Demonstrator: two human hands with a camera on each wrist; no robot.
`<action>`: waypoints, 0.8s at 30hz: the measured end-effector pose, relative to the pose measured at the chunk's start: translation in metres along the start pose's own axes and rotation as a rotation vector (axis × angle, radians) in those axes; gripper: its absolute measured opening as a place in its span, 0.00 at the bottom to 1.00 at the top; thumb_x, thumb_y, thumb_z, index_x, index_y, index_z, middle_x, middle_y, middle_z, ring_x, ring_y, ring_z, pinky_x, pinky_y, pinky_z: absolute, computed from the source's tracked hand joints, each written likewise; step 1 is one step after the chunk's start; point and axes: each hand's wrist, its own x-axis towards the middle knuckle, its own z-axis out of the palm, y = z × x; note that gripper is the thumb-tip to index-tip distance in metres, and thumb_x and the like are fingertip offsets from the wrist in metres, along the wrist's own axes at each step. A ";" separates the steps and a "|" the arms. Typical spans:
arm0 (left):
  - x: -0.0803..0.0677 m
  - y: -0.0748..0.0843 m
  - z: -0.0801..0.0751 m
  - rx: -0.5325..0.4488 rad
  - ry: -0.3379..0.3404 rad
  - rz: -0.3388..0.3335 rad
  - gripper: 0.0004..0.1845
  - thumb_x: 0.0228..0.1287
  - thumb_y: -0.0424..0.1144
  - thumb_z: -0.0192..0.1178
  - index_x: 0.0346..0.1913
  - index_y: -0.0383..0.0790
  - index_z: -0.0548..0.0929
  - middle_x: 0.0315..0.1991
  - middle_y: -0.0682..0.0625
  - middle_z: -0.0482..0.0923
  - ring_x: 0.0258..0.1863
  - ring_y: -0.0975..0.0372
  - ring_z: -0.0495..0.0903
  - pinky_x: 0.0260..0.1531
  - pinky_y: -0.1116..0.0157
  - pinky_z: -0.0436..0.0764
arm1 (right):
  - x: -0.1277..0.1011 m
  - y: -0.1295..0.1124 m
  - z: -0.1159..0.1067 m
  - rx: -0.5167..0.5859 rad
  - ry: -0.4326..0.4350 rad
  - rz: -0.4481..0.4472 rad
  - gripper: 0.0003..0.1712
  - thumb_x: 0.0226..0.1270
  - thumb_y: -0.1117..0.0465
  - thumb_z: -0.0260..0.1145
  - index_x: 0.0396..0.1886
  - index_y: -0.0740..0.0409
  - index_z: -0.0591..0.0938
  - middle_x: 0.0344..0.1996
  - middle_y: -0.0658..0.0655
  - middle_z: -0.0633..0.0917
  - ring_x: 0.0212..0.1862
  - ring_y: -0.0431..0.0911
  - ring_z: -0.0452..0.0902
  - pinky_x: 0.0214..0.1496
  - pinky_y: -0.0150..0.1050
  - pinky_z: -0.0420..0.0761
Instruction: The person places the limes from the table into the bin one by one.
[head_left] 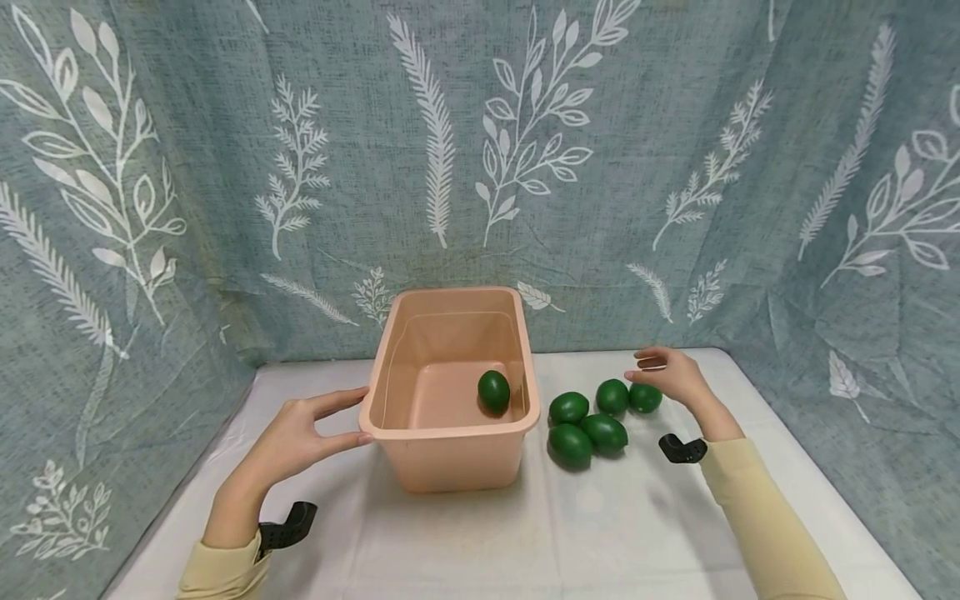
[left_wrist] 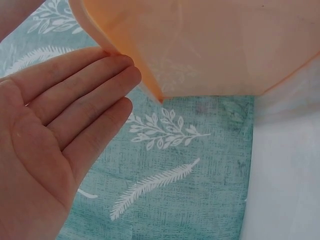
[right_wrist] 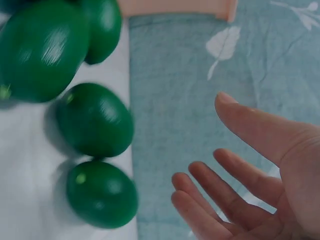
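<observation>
A peach-coloured plastic bin (head_left: 457, 457) stands on the table, one glossy dark green oval fruit (head_left: 493, 392) lying inside at its right. At the bin's left rim is my left hand (head_left: 303, 437); its fingers are extended and the fingertips (left_wrist: 131, 75) touch the rim. Several like green fruits (head_left: 570, 446) lie grouped right of the bin, some showing a pale spot at one end. My right hand (head_left: 670, 375) hovers by the farthest right fruit (right_wrist: 102, 194), holding nothing, with thumb and fingers spread apart in the right wrist view.
A white cloth (head_left: 480, 550) covers the table. Blue-green fabric with white leaf prints (head_left: 345, 167) hangs behind and at both sides, close to the table's back edge. Each wrist wears a black camera mount (head_left: 682, 448).
</observation>
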 end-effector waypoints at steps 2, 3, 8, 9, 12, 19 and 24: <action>0.000 0.000 0.000 0.006 0.003 0.001 0.32 0.54 0.55 0.68 0.62 0.48 0.76 0.58 0.50 0.78 0.60 0.50 0.75 0.55 0.44 0.75 | 0.000 0.007 0.000 -0.006 0.015 0.014 0.36 0.63 0.47 0.66 0.65 0.63 0.70 0.60 0.69 0.75 0.62 0.63 0.69 0.58 0.56 0.75; 0.000 0.000 0.000 0.008 0.006 0.001 0.32 0.54 0.55 0.68 0.62 0.48 0.76 0.58 0.50 0.78 0.59 0.50 0.75 0.55 0.44 0.75 | 0.000 0.010 0.000 -0.010 0.021 0.021 0.37 0.63 0.47 0.66 0.65 0.64 0.70 0.60 0.69 0.74 0.62 0.63 0.69 0.58 0.56 0.75; -0.001 0.000 0.000 0.006 0.011 0.003 0.32 0.54 0.54 0.68 0.62 0.49 0.76 0.58 0.50 0.78 0.59 0.50 0.76 0.55 0.45 0.75 | 0.001 0.023 0.002 -0.030 0.039 0.051 0.37 0.63 0.47 0.66 0.64 0.66 0.70 0.60 0.71 0.73 0.61 0.65 0.68 0.58 0.56 0.75; -0.001 0.000 0.000 0.003 0.011 0.003 0.32 0.54 0.54 0.68 0.62 0.49 0.76 0.58 0.50 0.78 0.59 0.50 0.76 0.55 0.45 0.76 | 0.000 0.025 0.003 -0.034 0.039 0.059 0.38 0.63 0.47 0.66 0.64 0.66 0.69 0.60 0.72 0.73 0.61 0.65 0.67 0.58 0.56 0.75; -0.001 0.000 0.000 -0.001 0.011 0.004 0.32 0.54 0.54 0.68 0.62 0.49 0.76 0.58 0.50 0.78 0.59 0.50 0.76 0.55 0.45 0.75 | 0.001 0.033 0.006 -0.045 0.043 0.093 0.39 0.63 0.47 0.66 0.65 0.67 0.68 0.61 0.73 0.71 0.62 0.67 0.66 0.57 0.57 0.75; -0.001 -0.001 0.001 0.012 0.010 -0.002 0.32 0.54 0.55 0.68 0.62 0.49 0.77 0.58 0.51 0.78 0.59 0.51 0.76 0.55 0.45 0.75 | 0.004 0.051 0.017 -0.050 0.044 0.164 0.46 0.61 0.45 0.66 0.68 0.71 0.62 0.63 0.76 0.67 0.62 0.69 0.63 0.60 0.59 0.72; 0.000 0.000 0.000 0.002 0.004 0.003 0.33 0.54 0.55 0.68 0.62 0.48 0.76 0.58 0.50 0.78 0.59 0.50 0.76 0.55 0.45 0.76 | 0.006 0.055 0.023 -0.025 0.033 0.179 0.50 0.62 0.43 0.65 0.69 0.73 0.58 0.63 0.77 0.66 0.63 0.69 0.63 0.60 0.58 0.72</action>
